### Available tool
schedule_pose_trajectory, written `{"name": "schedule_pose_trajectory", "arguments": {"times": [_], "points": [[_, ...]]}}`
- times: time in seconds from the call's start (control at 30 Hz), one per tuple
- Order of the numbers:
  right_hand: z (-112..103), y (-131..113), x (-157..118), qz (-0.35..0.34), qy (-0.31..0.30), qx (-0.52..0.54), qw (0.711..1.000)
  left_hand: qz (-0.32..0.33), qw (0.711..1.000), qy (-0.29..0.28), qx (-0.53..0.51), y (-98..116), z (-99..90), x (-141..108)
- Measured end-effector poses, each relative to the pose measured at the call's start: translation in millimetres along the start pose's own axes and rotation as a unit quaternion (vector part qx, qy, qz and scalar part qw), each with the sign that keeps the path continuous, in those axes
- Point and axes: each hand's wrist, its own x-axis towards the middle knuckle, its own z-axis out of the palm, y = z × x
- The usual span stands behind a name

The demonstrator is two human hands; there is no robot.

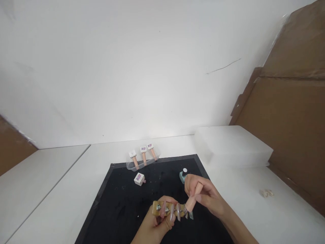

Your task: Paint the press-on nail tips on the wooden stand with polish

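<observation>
My left hand is closed around a yellowish wooden nail display stand, held above the black mat. Several long false nails sit across it on small metal mounts, some pinkish, one greenish at the right end. A peach nail polish brush cap is gripped in the fingers of my right hand. It slants down to the right part of the stand, and its brush tip is too small to make out. On the mat, a white nail polish bottle lies tilted, its neck uncapped.
Three white bottles with peach caps lie in a clear tray at the mat's back edge. A green bottle with a dark cap stands behind my right hand. To the right are a white box, pale loops and a cardboard wall.
</observation>
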Motion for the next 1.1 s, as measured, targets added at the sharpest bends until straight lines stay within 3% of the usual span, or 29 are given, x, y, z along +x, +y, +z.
{"name": "schedule_pose_trajectory", "arguments": {"times": [0.2, 0.5, 0.87, 0.93, 1.1], "points": [[3, -14, 2, -0.016, -0.048, -0.049, 0.997, 0.078, 0.991, 0.076, 0.074, 7, 7.5, -1], [4, -13, 1, -0.023, -0.055, -0.128, 0.99, 0.083, 0.986, 0.074, 0.128, 10, 15.3, 1], [3, -3, 0, 0.012, 0.078, -0.092, 0.993, 0.072, 0.988, 0.069, 0.118, -1, 13.1, -3], [2, -2, -1, 0.013, 0.066, -0.067, 0.995, 0.065, 0.988, 0.082, 0.11, 0, 13.0, -4], [1, -6, -1, 0.015, -0.032, -0.06, 0.998, 0.058, 0.989, 0.07, 0.117, 10, 15.0, -1]]}}
